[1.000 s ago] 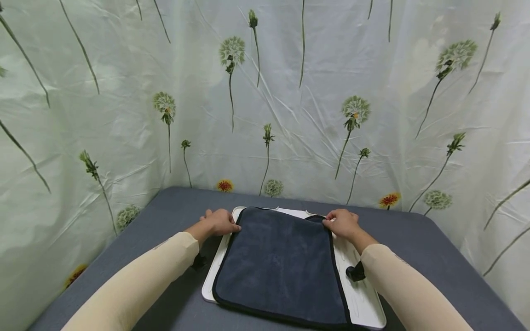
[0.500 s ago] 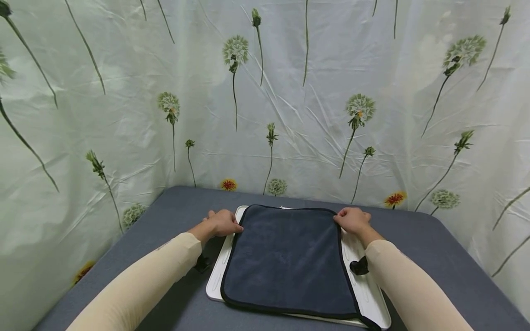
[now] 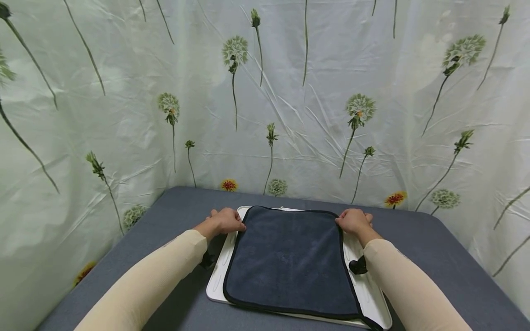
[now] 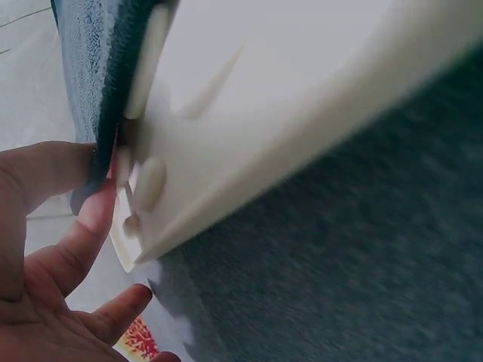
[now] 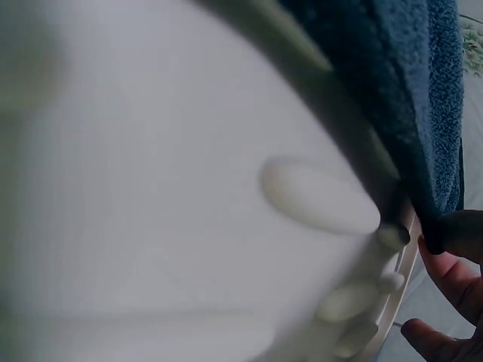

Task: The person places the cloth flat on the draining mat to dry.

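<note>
A dark blue cloth (image 3: 290,262) with black edging lies spread over a white plastic tray (image 3: 366,299) in the head view. My left hand (image 3: 225,221) pinches the cloth's left edge close to the far corner. At the far right corner, my right hand (image 3: 354,221) grips the edging between thumb and fingers. Up close in the left wrist view, thumb and index finger hold the cloth's edge (image 4: 124,68) above the tray's corner. The right wrist view shows the fuzzy cloth (image 5: 377,68) hanging from the pinch, beside oval raised bumps (image 5: 321,194) on the tray.
The tray rests on a table with a grey cover (image 3: 182,207). White tray margins show along both sides of the cloth. Behind the table hangs a pale curtain (image 3: 198,92) printed with dandelions. A black wrist camera (image 3: 358,265) sits under the right sleeve, over the tray.
My right hand has drawn its corner to the right, so the folded-over far edge is now nearly straight. The cloth's near edge has shifted back, and the left hand moved slightly right.
</note>
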A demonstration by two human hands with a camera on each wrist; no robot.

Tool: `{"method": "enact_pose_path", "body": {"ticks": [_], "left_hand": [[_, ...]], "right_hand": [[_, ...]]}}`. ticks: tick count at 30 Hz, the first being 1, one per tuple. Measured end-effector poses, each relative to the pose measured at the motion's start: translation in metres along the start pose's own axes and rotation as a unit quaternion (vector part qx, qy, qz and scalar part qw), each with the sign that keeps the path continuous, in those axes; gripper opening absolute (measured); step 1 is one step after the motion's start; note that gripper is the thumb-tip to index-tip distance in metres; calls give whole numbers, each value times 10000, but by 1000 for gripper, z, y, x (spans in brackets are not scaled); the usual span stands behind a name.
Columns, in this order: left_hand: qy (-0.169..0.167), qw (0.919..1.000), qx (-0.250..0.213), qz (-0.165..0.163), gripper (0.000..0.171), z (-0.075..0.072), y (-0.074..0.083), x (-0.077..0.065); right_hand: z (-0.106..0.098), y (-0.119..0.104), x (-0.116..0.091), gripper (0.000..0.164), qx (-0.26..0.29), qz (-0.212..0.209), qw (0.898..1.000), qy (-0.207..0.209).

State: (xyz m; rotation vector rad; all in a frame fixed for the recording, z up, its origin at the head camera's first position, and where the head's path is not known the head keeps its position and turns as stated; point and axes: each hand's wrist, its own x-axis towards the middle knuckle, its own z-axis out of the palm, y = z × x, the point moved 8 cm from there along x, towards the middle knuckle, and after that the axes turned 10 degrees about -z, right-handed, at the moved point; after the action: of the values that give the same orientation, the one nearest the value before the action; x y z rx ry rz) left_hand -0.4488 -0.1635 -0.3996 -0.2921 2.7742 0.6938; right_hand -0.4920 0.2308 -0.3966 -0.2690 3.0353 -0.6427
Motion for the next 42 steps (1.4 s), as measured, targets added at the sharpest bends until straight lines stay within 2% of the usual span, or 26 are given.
{"method": "enact_pose_path", "body": {"ticks": [3, 9, 12, 14, 18, 20, 24, 28, 36, 42], "left_hand": [[2, 10000, -8, 5, 25, 2, 4, 2], [-39, 9999, 163, -2, 35, 6, 10, 4], [15, 9996, 257, -77, 28, 6, 10, 5], [125, 9994, 331, -5, 22, 6, 13, 4], [302, 9967, 672, 338, 53, 8, 21, 0], [315, 9939, 940, 474, 57, 10, 25, -1], [226, 9902, 1287, 501, 50, 13, 30, -4], [192, 9892, 1378, 456, 49, 14, 32, -6], [132, 9896, 1362, 439, 45, 10, 39, 1], [260, 9937, 1043, 306, 35, 0, 38, 15]], "right_hand": [[-2, 2, -2, 28, 21, -14, 10000, 40], [-5, 4, -5, 27, 100, -83, 9996, 247], [-5, 3, -5, 25, 52, -195, 9994, 269], [-6, 3, -7, 24, -27, -248, 9994, 240], [-5, 2, -14, 27, -135, -364, 9992, 84], [-5, 0, -19, 27, -190, -466, 9987, 29], [-3, -4, -27, 26, -320, -737, 9968, -2], [-1, -7, -33, 26, -541, -946, 9940, -53], [-2, -12, -42, 33, -901, -1006, 9903, -321], [3, -29, -63, 31, -1220, -1377, 9828, -158]]}}
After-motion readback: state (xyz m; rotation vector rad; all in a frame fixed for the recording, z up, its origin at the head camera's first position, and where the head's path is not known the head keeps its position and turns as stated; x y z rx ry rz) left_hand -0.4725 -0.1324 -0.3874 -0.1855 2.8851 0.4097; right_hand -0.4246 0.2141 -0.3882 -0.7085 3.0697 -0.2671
